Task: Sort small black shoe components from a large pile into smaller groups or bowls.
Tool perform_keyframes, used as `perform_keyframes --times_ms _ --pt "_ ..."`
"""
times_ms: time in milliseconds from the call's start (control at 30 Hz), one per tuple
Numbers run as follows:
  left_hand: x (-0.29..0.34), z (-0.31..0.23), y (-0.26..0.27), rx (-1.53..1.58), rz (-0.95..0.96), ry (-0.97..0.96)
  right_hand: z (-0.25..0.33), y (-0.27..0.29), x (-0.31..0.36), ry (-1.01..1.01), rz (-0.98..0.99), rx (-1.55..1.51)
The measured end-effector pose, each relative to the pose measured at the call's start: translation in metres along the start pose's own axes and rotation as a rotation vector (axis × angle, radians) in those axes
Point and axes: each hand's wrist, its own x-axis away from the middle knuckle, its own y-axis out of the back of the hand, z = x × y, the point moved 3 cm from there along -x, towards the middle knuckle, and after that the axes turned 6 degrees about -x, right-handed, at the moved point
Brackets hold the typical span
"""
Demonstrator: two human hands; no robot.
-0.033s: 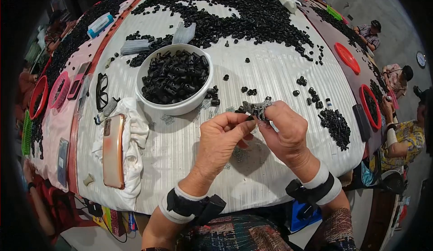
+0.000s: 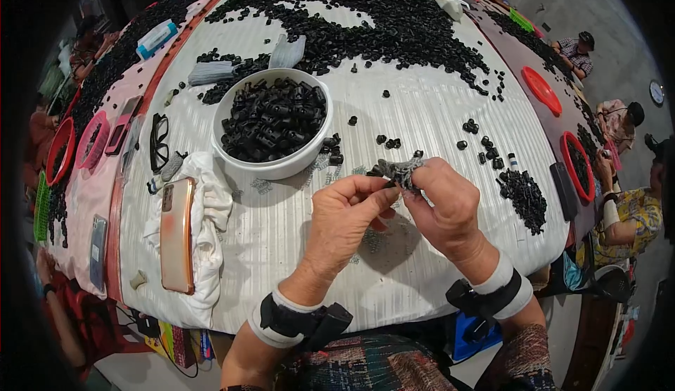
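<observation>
Two bare hands meet over the surface (image 2: 274, 264), and a small black piece (image 2: 376, 174) is up in the air between them. It is dark, and only a little bit of it peeks out past the fingertips, so its full shape is hard to tell. Right next to it is a grey bunch (image 2: 408, 169). This looks crinkly and messy, with bits poking out on top, and it is too blurry to say what it is made of.

The left hand (image 2: 344, 219) has its thumb and pointing finger pinched together on the small black piece. The right hand (image 2: 450, 204) has its fingers curled and closed on the grey bunch. The tips of both hands are very near each other.

Past the hands, to the left, sits a round white bowl (image 2: 281, 170) full of chunky black parts (image 2: 274, 120). They look like short, shiny tubes, and some have holes. Tiny silver springs (image 2: 261, 186) lie just below the bowl. A few short black caps (image 2: 394, 143) sit beyond the hands. Off to the right is a little pile of thin black sticks (image 2: 522, 197).
</observation>
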Motion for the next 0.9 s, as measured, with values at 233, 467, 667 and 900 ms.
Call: perform_keyframes --times_ms 233,467,667,900 --pt "0.0 0.001 0.0 -0.115 0.01 0.024 0.006 0.005 -0.009 0.098 0.136 0.03" --pt "0.0 0.004 0.001 -0.155 0.018 0.008 0.013 0.0 -0.006 0.049 0.191 -0.003" --pt "0.0 0.003 0.002 -0.08 -0.005 -0.012 0.008 -0.004 -0.002 -0.114 0.134 -0.051" --pt "0.001 -0.003 -0.001 -0.125 -0.002 -0.013 0.0 0.001 -0.004 -0.203 0.126 -0.136"
